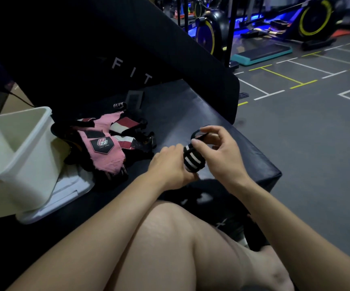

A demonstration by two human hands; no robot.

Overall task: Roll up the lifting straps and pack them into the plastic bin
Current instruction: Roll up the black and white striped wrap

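Observation:
A black strap with white stripes, rolled into a tight bundle, is held over the black bench pad. My left hand grips the roll from the left. My right hand pinches the strap's thin black loop end above the roll. A pile of pink, black and red-white straps lies on the pad to the left. The white plastic bin stands at the far left, tilted on its white lid; its inside looks bare.
The black bench backrest rises behind the pile. My bare knee fills the foreground. To the right lies grey gym floor with white and yellow lines; exercise bikes and a step platform stand at the back.

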